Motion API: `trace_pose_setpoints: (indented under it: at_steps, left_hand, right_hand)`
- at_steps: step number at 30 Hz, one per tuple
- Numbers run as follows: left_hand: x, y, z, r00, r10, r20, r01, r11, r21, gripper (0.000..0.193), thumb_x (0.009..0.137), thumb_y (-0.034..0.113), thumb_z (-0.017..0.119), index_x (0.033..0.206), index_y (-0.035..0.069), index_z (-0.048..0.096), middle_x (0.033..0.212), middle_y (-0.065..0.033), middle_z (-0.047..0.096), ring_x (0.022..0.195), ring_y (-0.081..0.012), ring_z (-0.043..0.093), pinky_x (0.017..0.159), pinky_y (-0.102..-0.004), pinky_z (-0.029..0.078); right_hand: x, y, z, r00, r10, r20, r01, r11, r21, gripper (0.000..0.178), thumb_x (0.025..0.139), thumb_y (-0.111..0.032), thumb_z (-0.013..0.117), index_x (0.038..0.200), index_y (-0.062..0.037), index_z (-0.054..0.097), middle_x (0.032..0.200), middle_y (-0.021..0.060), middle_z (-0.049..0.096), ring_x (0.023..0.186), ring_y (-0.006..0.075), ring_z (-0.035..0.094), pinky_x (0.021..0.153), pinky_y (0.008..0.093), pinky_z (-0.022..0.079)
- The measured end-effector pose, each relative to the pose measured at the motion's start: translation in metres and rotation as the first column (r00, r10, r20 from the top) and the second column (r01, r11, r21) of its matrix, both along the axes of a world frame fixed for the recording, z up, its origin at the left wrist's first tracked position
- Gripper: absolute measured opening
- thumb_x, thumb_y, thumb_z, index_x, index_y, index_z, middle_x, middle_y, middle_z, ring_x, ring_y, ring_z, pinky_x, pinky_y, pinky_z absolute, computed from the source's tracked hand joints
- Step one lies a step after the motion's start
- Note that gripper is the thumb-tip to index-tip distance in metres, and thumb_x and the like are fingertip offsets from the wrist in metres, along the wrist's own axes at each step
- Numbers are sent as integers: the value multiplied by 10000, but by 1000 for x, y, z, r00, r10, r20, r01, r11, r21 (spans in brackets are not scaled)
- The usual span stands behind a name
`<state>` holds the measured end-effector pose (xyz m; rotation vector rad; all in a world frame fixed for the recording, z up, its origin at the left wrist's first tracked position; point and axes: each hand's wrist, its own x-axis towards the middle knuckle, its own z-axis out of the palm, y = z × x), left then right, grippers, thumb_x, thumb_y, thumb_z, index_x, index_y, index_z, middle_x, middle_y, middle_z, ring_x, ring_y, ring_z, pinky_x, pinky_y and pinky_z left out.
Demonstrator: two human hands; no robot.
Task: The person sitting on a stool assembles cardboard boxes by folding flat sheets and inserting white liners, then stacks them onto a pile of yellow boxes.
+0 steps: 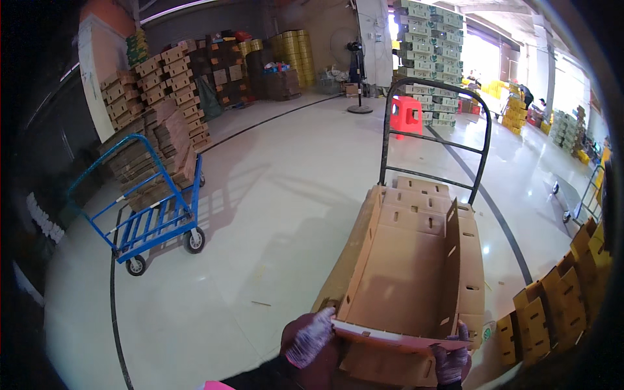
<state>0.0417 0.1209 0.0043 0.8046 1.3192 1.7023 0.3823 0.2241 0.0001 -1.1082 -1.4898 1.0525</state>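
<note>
A brown cardboard tray box lies in front of me with its long side walls standing up and its near end panel raised. My left hand, in a knitted glove, is closed on the near left corner of the box. At the near right corner my right hand, gloved too, has its fingers wrapped over the edge of the end panel. Flattened cardboard sheets with slotted holes lie beneath the box on a cart with a black tubular handle. Another sheet partly shows below the near edge.
To the left stands a blue trolley with stacked flat cardboard. Folded boxes are piled close by at the right. A red stool, a standing fan and tall stacks of green-white boxes are farther back.
</note>
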Motion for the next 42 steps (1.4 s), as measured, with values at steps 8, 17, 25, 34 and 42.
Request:
trace_pose_setpoints:
  at_steps: [8, 17, 25, 34, 42]
  left_hand:
    - [16, 51, -13, 825, -152, -545, -112, 900, -421, 722, 818, 390, 719, 1346, -1, 418, 1104, -198, 621, 1022, -273, 620, 883, -355, 480]
    - [20, 95, -8, -282, -158, -946, 208, 953, -221, 499, 951, 308, 460, 1401, 97, 410, 1409, -214, 436, 1309, -394, 407, 1108, -442, 301]
    - [64, 99, 44, -329, -813, -481, 179, 446, -877, 728, 867, 365, 545, 1499, 171, 241, 1436, -312, 338, 1311, -468, 374, 1085, -524, 286]
    - [88, 3, -24, -287, -579, -763, 97, 775, -625, 528, 931, 286, 427, 1444, 187, 346, 1436, -253, 373, 1316, -410, 372, 1064, -513, 297]
    - [53, 65, -6, -343, -818, -462, 351, 344, -871, 825, 763, 592, 620, 1437, 181, 380, 1373, -265, 437, 1241, -373, 466, 1020, -433, 384]
  right_hand:
    - [0, 22, -35, 991, -56, -125, 48, 997, -63, 754, 777, -130, 763, 1404, -16, 359, 1254, 110, 536, 1044, 223, 564, 871, 328, 506]
    - [-24, -12, 25, 371, -329, 868, -34, 930, 367, 640, 751, -306, 695, 1320, -129, 460, 1360, 202, 467, 1236, 419, 445, 1022, 571, 326]
    - [-46, 42, 47, 24, 408, 913, -536, 776, -332, 904, 670, -570, 716, 1431, -235, 362, 1477, 224, 319, 1361, 420, 294, 1110, 581, 184]
    - [-20, -51, -33, 91, 169, 981, -527, 845, -97, 731, 755, -151, 586, 1444, -268, 370, 1417, 215, 396, 1246, 377, 433, 984, 579, 376]
    - [2, -29, -13, 262, 31, 965, -593, 794, 135, 697, 692, -226, 698, 1356, -256, 487, 1381, 233, 430, 1249, 398, 429, 991, 560, 378]
